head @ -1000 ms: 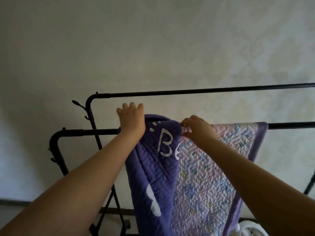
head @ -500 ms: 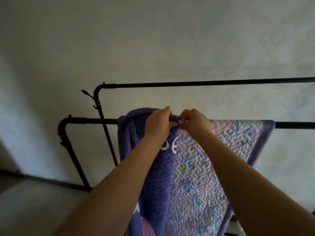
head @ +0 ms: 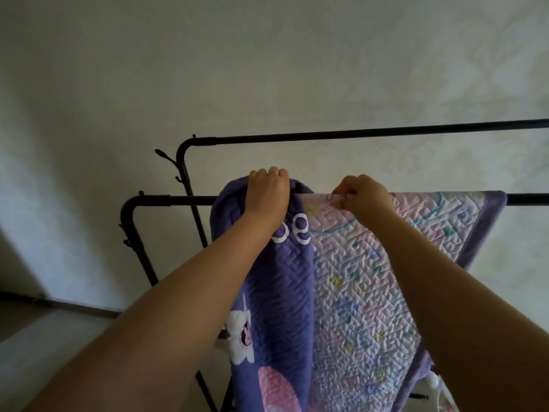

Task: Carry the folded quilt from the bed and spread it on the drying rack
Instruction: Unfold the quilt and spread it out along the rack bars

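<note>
A pale patterned wall (head: 267, 69) fills most of what I see, with a dark baseboard (head: 59, 304) running along the floor at the lower left. In front of it stands the black drying rack (head: 356, 135), its higher rear bar crossing the view above my hands and its nearer, lower bar (head: 166, 200) curving down at the left end.

The quilt (head: 371, 278) hangs over that nearer bar. The part on the right lies spread flat along it, showing a pink and lilac stitched face with a purple border at the right edge. The part on the left is bunched into a thick purple fold with white letters and a white flower figure, hanging straight down.

My left hand (head: 269, 193) sits on top of the bunched purple fold at the bar, fingers curled down over the far side and closed on the cloth. My right hand (head: 362, 193) is just beside it on the pink section, fingertips (head: 341, 199) pinched shut on the quilt's top edge right where it crosses the bar. The two hands are near each other but not touching.
</note>
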A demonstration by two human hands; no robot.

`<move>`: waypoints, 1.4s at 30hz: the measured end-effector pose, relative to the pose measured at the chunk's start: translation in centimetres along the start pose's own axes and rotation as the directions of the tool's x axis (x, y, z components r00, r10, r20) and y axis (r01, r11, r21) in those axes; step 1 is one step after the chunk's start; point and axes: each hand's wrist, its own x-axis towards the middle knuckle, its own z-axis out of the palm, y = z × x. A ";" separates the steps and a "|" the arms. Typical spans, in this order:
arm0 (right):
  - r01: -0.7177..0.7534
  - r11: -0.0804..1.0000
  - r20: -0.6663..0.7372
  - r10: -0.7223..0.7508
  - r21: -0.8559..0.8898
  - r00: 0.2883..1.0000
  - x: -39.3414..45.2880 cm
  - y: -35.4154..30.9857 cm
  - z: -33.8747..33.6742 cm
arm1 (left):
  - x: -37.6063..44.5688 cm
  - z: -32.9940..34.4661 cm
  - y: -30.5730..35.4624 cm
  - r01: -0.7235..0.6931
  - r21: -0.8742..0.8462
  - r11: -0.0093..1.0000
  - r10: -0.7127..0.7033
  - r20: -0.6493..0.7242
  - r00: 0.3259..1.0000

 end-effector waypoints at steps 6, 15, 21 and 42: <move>-0.073 0.997 -0.021 0.074 0.036 0.997 -0.3 -1.1 0.3 | 0.8 1.2 -8.8 0.085 0.032 0.996 -0.087 0.040 0.995; -0.200 0.979 -0.024 0.199 -0.030 0.980 -1.1 -2.5 -0.9 | -1.0 2.9 -19.5 0.242 -0.006 0.970 -0.239 0.118 0.964; -0.091 0.977 0.166 0.124 -0.195 0.978 1.1 -8.9 2.4 | -2.3 3.0 -21.2 0.168 -0.094 0.981 -0.155 0.134 0.979; 0.217 0.945 -0.071 -0.240 -0.245 0.968 2.8 -13.9 10.7 | -1.7 3.2 -10.2 0.033 -0.194 0.981 -0.037 -0.017 0.999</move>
